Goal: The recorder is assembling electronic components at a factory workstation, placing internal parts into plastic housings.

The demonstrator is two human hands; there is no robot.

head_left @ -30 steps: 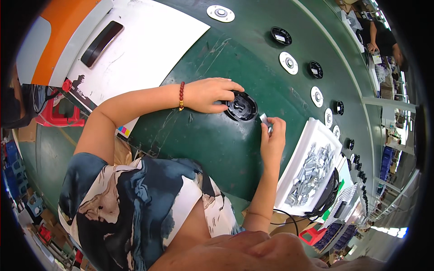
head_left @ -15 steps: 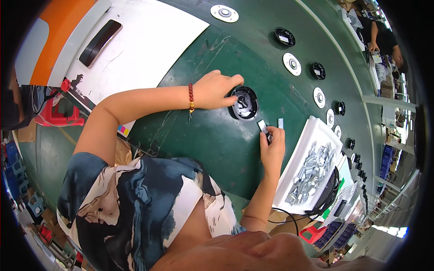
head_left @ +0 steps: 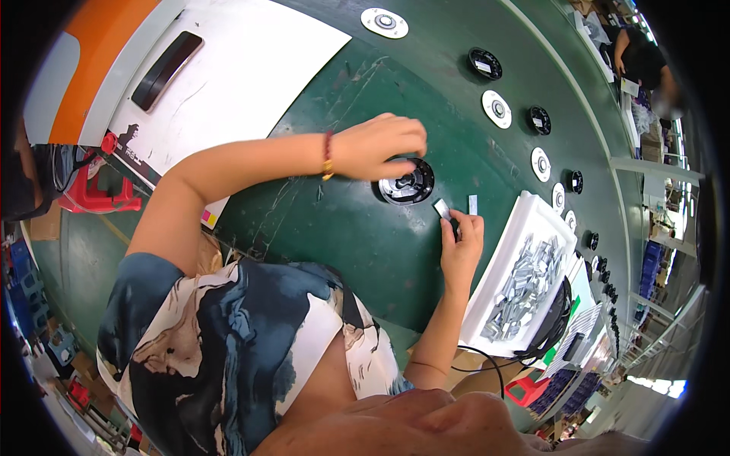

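Observation:
My left hand (head_left: 380,146), with a red bead bracelet at the wrist, is over the far rim of a black oval plastic housing (head_left: 409,190) on the green table. Its fingers are curled, and the thumb reaches across the rim; part of the contact is hidden. To the right, my right hand (head_left: 462,247) pinches a small silver rectangular metal piece (head_left: 442,207) between thumb and fingers, just beside the housing. A second small silver piece (head_left: 473,204) shows right beyond the right fingertips.
A white tray (head_left: 473,319) heaped with silver pieces stands right of my right hand. White discs (head_left: 496,109) and black housings (head_left: 485,64) line the conveyor beyond. A phone (head_left: 169,70) lies on a white sheet (head_left: 251,53) at left. Another person (head_left: 642,61) works at far right.
My left hand has shifted right, and its fingers have curled over the housing. The housing has turned and moved slightly nearer. My right hand has barely moved.

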